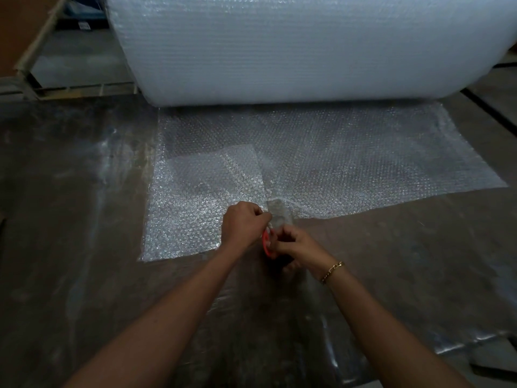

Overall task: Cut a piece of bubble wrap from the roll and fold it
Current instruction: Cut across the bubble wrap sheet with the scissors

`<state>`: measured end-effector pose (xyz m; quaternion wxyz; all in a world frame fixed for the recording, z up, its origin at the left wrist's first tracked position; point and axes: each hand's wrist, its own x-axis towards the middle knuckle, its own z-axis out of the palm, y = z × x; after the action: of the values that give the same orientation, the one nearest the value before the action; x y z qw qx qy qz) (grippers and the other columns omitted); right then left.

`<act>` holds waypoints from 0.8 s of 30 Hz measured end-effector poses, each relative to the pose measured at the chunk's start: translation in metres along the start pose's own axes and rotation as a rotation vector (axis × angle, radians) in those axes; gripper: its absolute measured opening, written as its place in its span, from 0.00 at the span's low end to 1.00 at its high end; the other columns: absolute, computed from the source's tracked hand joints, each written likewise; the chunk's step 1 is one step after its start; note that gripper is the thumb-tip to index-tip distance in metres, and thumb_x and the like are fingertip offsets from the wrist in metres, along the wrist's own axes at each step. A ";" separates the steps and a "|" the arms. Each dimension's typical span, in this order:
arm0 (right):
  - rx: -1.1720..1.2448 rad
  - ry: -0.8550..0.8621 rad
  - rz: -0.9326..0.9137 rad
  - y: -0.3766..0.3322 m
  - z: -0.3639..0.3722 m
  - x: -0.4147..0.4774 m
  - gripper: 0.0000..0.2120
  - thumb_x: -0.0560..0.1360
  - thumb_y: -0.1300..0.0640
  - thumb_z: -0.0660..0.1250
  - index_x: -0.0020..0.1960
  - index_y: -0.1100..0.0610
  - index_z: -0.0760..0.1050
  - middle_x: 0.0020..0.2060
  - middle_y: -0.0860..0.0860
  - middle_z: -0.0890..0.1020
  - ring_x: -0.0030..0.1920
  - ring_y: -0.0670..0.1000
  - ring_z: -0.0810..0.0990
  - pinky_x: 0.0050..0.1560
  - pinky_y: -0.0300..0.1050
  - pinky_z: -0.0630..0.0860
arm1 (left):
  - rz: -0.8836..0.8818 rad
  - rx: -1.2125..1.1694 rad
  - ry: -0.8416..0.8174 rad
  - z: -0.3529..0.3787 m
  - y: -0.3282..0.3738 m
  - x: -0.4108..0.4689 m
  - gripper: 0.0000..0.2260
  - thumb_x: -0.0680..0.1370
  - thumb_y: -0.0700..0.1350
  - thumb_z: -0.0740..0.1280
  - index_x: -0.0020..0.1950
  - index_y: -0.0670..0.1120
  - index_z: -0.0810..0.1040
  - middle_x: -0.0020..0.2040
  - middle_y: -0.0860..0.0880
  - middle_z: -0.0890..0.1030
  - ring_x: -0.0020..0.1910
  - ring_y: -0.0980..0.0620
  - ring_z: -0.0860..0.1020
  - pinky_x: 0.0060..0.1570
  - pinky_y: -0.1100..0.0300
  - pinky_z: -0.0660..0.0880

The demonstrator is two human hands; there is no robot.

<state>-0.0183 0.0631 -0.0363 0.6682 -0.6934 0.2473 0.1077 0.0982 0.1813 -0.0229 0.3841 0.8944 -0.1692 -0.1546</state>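
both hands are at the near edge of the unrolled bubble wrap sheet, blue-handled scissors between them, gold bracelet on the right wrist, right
Not quite: the head view shows the scissors have a red-orange handle, not blue. The left hand and right hand do meet at the near edge of the bubble wrap sheet, gold bracelet on the right wrist.

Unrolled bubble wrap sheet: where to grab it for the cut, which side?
Pinch the near edge of the sheet, from the near side, just left of the scissors, as the left hand does. Its far end joins the roll and the rest lies flat, so only that lifted edge offers fingers a hold.
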 end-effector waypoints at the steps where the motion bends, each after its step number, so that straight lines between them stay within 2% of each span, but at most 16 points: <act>1: 0.004 -0.029 -0.009 0.001 0.000 -0.002 0.07 0.77 0.58 0.73 0.48 0.53 0.75 0.39 0.47 0.83 0.37 0.44 0.82 0.26 0.39 0.75 | -0.002 0.013 -0.005 0.000 -0.001 0.001 0.13 0.67 0.53 0.65 0.31 0.45 0.82 0.27 0.49 0.80 0.30 0.50 0.79 0.35 0.54 0.77; 5: -0.145 0.077 -0.125 0.002 0.003 0.002 0.08 0.76 0.59 0.75 0.50 0.57 0.77 0.40 0.50 0.83 0.36 0.43 0.81 0.33 0.37 0.75 | 0.009 0.004 -0.001 0.004 -0.006 0.005 0.12 0.72 0.49 0.69 0.32 0.44 0.83 0.28 0.49 0.81 0.30 0.50 0.79 0.37 0.51 0.78; 7: -0.158 0.140 -0.117 0.000 0.002 0.004 0.08 0.76 0.58 0.74 0.51 0.59 0.78 0.39 0.51 0.83 0.37 0.46 0.81 0.33 0.39 0.77 | 0.018 -0.021 -0.008 0.008 -0.007 0.006 0.15 0.76 0.53 0.68 0.35 0.45 0.83 0.30 0.50 0.82 0.31 0.51 0.80 0.39 0.51 0.78; 9: -0.072 0.152 -0.064 0.000 -0.001 0.003 0.03 0.78 0.59 0.71 0.50 0.56 0.77 0.40 0.51 0.82 0.37 0.46 0.81 0.29 0.41 0.76 | 0.029 -0.034 0.003 0.010 -0.011 0.004 0.21 0.79 0.60 0.64 0.37 0.45 0.81 0.33 0.50 0.82 0.34 0.50 0.80 0.39 0.52 0.77; 11: 0.019 0.161 -0.017 0.003 -0.008 0.000 0.03 0.80 0.59 0.68 0.48 0.53 0.76 0.42 0.52 0.82 0.37 0.47 0.81 0.26 0.40 0.74 | 0.171 0.021 0.100 0.012 -0.022 -0.003 0.19 0.80 0.61 0.61 0.40 0.48 0.80 0.39 0.51 0.81 0.42 0.48 0.79 0.42 0.51 0.75; 13: 0.101 0.179 0.020 0.008 -0.015 -0.002 0.03 0.80 0.58 0.67 0.49 0.52 0.74 0.45 0.53 0.83 0.35 0.46 0.81 0.25 0.38 0.72 | 0.384 0.166 0.193 0.016 -0.038 -0.014 0.14 0.79 0.59 0.62 0.49 0.52 0.83 0.51 0.52 0.79 0.53 0.48 0.77 0.51 0.49 0.74; 15: 0.173 0.186 0.043 0.011 -0.020 -0.004 0.03 0.80 0.57 0.67 0.50 0.52 0.72 0.46 0.53 0.84 0.32 0.44 0.80 0.24 0.37 0.71 | 0.480 0.333 0.155 0.027 -0.053 -0.027 0.15 0.79 0.60 0.61 0.57 0.56 0.82 0.68 0.50 0.74 0.67 0.46 0.70 0.62 0.47 0.69; 17: 0.207 0.191 0.058 0.012 -0.023 -0.006 0.03 0.81 0.57 0.66 0.52 0.52 0.71 0.44 0.52 0.85 0.30 0.44 0.80 0.23 0.36 0.70 | 0.507 0.478 0.077 0.040 -0.062 -0.038 0.18 0.80 0.64 0.57 0.64 0.60 0.78 0.79 0.47 0.62 0.76 0.43 0.61 0.69 0.45 0.60; 20: 0.242 0.193 0.068 0.011 -0.024 -0.007 0.03 0.81 0.57 0.65 0.52 0.52 0.71 0.42 0.52 0.85 0.28 0.44 0.78 0.23 0.36 0.69 | 0.487 0.628 0.019 0.053 -0.063 -0.043 0.24 0.81 0.68 0.48 0.72 0.63 0.70 0.83 0.45 0.49 0.81 0.40 0.51 0.73 0.39 0.56; 24: 0.254 0.174 0.086 0.009 -0.023 -0.006 0.03 0.81 0.56 0.66 0.51 0.51 0.71 0.40 0.52 0.85 0.28 0.45 0.78 0.23 0.36 0.68 | 0.371 0.664 -0.049 0.058 -0.055 -0.040 0.32 0.79 0.71 0.43 0.79 0.58 0.60 0.83 0.42 0.44 0.81 0.39 0.45 0.75 0.36 0.49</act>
<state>-0.0324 0.0423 -0.0395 0.7211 -0.5990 0.3455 0.0436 0.0487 0.1967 -0.0960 0.0909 0.9204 -0.3781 -0.0407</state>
